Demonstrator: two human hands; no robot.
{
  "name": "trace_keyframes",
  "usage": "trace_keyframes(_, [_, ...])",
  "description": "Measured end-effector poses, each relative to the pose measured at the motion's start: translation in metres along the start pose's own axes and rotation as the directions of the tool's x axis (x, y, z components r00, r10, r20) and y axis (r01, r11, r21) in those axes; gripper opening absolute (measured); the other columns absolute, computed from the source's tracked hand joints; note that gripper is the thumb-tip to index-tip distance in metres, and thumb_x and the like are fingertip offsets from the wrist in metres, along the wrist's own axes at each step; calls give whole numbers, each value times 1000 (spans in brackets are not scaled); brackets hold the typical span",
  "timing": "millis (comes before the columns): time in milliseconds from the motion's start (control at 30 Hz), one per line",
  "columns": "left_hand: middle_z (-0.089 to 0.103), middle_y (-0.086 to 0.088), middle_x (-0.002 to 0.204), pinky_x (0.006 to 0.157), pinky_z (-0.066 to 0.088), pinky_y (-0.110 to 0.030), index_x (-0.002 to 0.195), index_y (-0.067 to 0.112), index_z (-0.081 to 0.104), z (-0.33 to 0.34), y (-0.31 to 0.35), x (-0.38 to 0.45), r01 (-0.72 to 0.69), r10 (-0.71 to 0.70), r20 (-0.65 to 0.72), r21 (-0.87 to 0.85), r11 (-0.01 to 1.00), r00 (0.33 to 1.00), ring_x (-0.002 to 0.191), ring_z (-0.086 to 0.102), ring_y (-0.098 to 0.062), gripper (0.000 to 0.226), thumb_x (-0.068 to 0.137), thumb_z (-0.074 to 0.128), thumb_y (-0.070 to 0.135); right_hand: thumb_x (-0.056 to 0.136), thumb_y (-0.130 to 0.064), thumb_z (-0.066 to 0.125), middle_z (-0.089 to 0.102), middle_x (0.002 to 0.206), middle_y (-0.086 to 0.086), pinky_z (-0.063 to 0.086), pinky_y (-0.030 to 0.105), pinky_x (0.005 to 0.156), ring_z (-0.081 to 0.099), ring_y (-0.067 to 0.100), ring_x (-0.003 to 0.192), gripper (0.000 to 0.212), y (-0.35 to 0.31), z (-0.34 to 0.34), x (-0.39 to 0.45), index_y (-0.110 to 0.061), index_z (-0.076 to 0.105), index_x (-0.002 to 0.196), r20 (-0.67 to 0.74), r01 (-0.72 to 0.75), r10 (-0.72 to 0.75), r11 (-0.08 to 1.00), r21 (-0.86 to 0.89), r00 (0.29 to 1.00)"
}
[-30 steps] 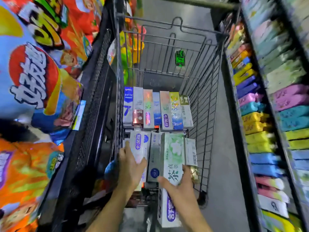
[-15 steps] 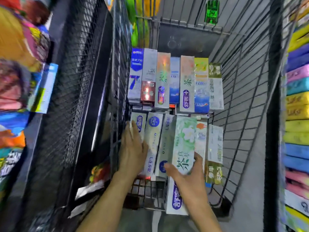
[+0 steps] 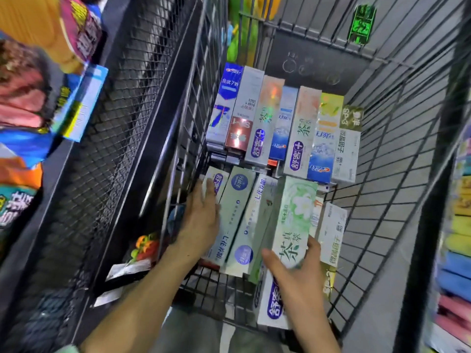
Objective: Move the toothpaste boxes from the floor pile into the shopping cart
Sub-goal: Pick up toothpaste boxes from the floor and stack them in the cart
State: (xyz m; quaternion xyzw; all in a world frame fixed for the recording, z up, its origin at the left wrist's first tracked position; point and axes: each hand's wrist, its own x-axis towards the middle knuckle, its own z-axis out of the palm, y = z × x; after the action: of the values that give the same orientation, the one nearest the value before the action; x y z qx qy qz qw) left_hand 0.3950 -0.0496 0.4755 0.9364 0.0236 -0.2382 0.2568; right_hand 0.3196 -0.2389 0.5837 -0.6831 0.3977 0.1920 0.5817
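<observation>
The wire shopping cart (image 3: 387,189) holds two rows of toothpaste boxes lying side by side. The far row (image 3: 283,128) has several boxes in blue, white, pink and yellow. In the near row, my left hand (image 3: 201,220) lies flat with straight fingers on the leftmost boxes (image 3: 237,212). My right hand (image 3: 295,273) holds the near end of a green-and-white box with a flower print (image 3: 293,217), thumb on its left edge and fingers on its right. A white box with a purple logo (image 3: 270,307) lies under that hand. The floor pile is out of view.
A black mesh shelf (image 3: 122,128) with snack bags (image 3: 28,103) stands close on the left of the cart. Shelves of coloured packs (image 3: 458,250) line the right side. Grey floor (image 3: 382,314) shows through the cart's wire.
The view has tilted down and closer to the cart. Both hands stay on the near row; the green box has been nudged slightly deeper into the cart.
</observation>
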Motion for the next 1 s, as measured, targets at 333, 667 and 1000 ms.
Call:
trace_keyframes(333, [25, -27, 160, 123, 24, -49, 153, -6, 31, -7, 2, -13, -145, 159, -150, 96, 985, 976, 151, 21, -39, 59, 100, 53, 9, 75, -35, 86, 69, 107, -16, 56, 22, 84, 67, -6, 91, 66, 10, 13, 12, -39, 40, 122, 40, -12, 13, 999, -34, 999])
trace_keyframes(667, [31, -19, 161, 124, 17, -53, 152, -2, 37, -95, -9, -33, -373, 505, -153, 504, 779, 849, 154, 19, -31, 67, 100, 48, 39, 72, -73, 72, 67, 107, 16, 56, 42, 83, 67, 30, 97, 87, -9, 54, 15, -23, 31, 129, -23, 33, -42, 956, -290, 999])
trace_keyframes(1000, [14, -10, 166, 127, 11, -38, 157, 1, 23, -81, -33, -32, -405, 500, -298, 328, 853, 813, 156, 9, -25, 66, 106, 33, 42, 84, -61, 70, 46, 108, 3, 40, 32, 69, 48, 20, 86, 64, -13, 104, 27, -13, 38, 111, 65, 150, -136, 844, -516, 989])
